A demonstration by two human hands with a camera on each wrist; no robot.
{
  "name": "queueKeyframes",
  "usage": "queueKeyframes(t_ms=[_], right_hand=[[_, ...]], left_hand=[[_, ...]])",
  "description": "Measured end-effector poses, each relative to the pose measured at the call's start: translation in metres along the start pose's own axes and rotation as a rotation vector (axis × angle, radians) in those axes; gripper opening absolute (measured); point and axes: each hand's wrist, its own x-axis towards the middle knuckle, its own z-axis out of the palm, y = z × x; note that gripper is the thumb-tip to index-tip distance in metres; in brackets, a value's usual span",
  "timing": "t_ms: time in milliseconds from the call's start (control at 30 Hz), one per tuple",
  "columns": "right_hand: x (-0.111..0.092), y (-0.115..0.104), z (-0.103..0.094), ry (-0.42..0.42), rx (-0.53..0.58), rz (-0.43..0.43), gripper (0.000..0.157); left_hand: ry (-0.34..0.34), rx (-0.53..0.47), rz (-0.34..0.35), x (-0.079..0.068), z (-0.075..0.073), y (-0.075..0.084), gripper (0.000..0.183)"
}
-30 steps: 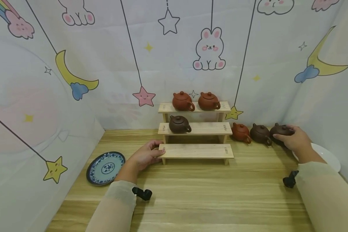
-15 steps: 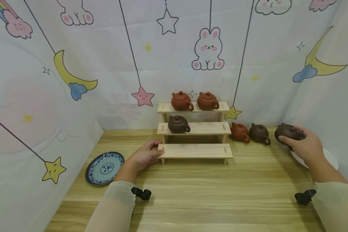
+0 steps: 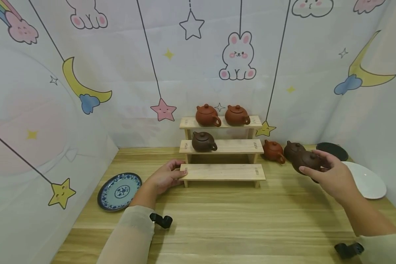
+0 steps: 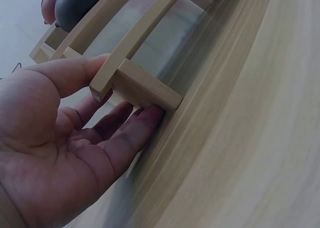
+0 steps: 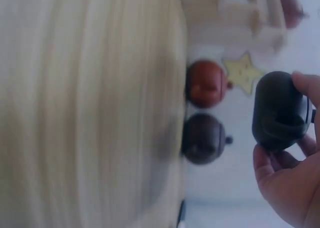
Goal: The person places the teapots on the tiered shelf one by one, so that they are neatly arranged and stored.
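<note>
The right hand (image 3: 333, 176) gripped a dark brown clay teapot (image 3: 306, 160) aloft, mid-transfer; the open left hand (image 3: 166, 178) steadied the three-tier wooden shelf (image 3: 222, 171), where placement seemed next.

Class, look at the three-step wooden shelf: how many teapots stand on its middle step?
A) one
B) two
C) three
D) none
A: a single dark brown teapot stands on the middle step of the wooden shelf; two reddish teapots sit on the top step, and the bottom step holds nothing.
</note>
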Motion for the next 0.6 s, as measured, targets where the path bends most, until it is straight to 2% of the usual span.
queueKeyframes(t_ms=[200, 400, 600], right_hand=[[-0.018, -0.025, 0.025, -0.099, 0.082, -0.038, 0.098], [-0.025, -0.053, 0.042, -0.108, 0.082, -0.081, 0.093], [-0.019, -0.078, 0.058, -0.101, 0.082, -0.138, 0.090]], left_hand=[[-0.009, -0.010, 0.002, 0.001, -0.001, -0.001, 0.062], [-0.010, -0.016, 0.004, 0.002, -0.001, -0.001, 0.063], [-0.005, -0.011, 0.008, 0.000, 0.001, 0.000, 0.062]])
